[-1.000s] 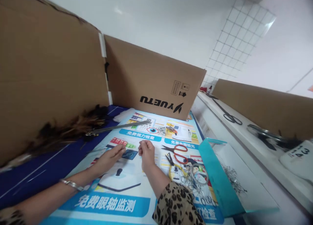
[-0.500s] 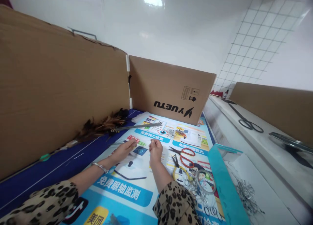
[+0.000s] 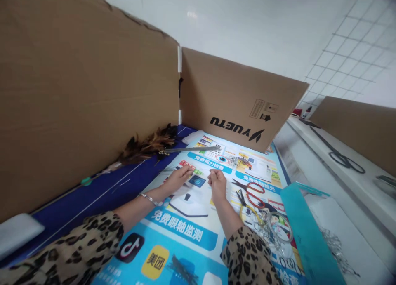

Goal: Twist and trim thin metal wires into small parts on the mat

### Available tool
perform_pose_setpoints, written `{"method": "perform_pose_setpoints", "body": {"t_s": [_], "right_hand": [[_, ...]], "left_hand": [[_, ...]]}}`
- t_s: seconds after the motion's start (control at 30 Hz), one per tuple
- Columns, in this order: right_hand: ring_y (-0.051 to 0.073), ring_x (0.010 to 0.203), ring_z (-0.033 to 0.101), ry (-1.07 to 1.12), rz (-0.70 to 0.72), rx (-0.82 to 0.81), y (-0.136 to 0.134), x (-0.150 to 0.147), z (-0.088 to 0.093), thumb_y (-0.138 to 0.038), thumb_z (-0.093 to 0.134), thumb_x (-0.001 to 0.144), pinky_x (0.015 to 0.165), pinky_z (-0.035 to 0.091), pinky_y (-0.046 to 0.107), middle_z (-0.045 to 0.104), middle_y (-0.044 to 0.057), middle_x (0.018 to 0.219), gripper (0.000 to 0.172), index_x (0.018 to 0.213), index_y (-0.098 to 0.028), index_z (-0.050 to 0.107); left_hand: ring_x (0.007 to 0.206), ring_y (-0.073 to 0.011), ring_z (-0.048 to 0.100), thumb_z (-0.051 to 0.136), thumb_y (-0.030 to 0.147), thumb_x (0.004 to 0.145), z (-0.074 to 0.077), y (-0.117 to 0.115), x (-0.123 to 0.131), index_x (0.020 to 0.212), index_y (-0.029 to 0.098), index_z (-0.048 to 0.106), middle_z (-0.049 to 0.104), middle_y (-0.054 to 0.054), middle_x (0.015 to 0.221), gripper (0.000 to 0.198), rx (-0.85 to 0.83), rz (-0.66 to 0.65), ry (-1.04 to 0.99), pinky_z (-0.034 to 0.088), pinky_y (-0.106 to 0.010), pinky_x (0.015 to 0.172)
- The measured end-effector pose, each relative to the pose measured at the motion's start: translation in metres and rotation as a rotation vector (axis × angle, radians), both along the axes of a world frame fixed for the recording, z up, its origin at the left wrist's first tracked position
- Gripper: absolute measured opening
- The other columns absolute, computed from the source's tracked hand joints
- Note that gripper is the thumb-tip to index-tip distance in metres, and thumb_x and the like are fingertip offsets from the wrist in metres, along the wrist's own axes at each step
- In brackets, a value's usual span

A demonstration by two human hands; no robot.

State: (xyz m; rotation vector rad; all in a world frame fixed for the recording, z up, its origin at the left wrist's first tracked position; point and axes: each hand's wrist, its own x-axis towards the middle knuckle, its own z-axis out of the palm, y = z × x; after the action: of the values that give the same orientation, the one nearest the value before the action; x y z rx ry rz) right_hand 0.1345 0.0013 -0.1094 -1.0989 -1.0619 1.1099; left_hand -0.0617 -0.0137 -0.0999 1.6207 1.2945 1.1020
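My left hand (image 3: 179, 178) and my right hand (image 3: 218, 182) rest close together on a printed poster (image 3: 173, 231) that covers the table. Both are closed in a pinch with fingertips facing each other, on something too small to make out. A silver bracelet (image 3: 148, 199) is on my left wrist. Both sleeves are leopard print. Red-handled scissors (image 3: 252, 191) and yellow-handled pliers (image 3: 247, 204) lie just right of my right hand, next to a heap of metal rings and wire (image 3: 272, 231).
Brown cardboard walls (image 3: 77, 91) stand at the left and back. A feather duster (image 3: 148, 147) lies along the left wall on a blue cloth. A teal folder (image 3: 306, 231) with wire pieces sits at the right. Black scissors (image 3: 343, 158) lie on the white ledge.
The view has swung left and down. Both hands stay pinched together in the same spot on the poster.
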Motion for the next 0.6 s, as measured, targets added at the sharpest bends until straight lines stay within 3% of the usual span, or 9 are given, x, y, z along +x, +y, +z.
{"method": "perform_pose_setpoints", "body": {"t_s": [0.2, 0.43, 0.6], "right_hand": [[0.009, 0.055, 0.047, -0.032, -0.026, -0.060, -0.004, -0.002, 0.002, -0.043, 0.066, 0.082, 0.050, 0.035, 0.022, 0.061, -0.003, 0.069, 0.025, 0.090, -0.020, 0.064], [0.008, 0.053, 0.047, -0.046, -0.038, -0.098, -0.008, -0.003, 0.005, -0.037, 0.066, 0.088, 0.051, 0.035, 0.020, 0.063, -0.003, 0.069, 0.019, 0.091, -0.019, 0.066], [0.008, 0.053, 0.046, -0.034, -0.034, -0.070, -0.011, -0.004, 0.007, -0.036, 0.065, 0.090, 0.052, 0.036, 0.021, 0.064, -0.003, 0.071, 0.017, 0.091, -0.019, 0.064]], "left_hand": [[0.066, -0.0136, 0.051, 0.053, 0.042, 0.101, -0.007, 0.000, -0.013, 0.093, 0.018, 0.064, 0.055, 0.004, 0.073, 0.027, 0.001, -0.079, 0.096, 0.043, -0.027, 0.066], [0.069, -0.0155, 0.047, 0.055, 0.042, 0.095, -0.010, 0.005, -0.029, 0.093, 0.019, 0.067, 0.056, 0.003, 0.072, 0.026, -0.004, -0.121, 0.222, 0.034, -0.026, 0.067], [0.074, -0.0165, 0.051, 0.055, 0.043, 0.094, -0.008, 0.006, -0.032, 0.093, 0.019, 0.067, 0.060, 0.002, 0.075, 0.027, -0.023, -0.148, 0.229, 0.036, -0.026, 0.071]]}}
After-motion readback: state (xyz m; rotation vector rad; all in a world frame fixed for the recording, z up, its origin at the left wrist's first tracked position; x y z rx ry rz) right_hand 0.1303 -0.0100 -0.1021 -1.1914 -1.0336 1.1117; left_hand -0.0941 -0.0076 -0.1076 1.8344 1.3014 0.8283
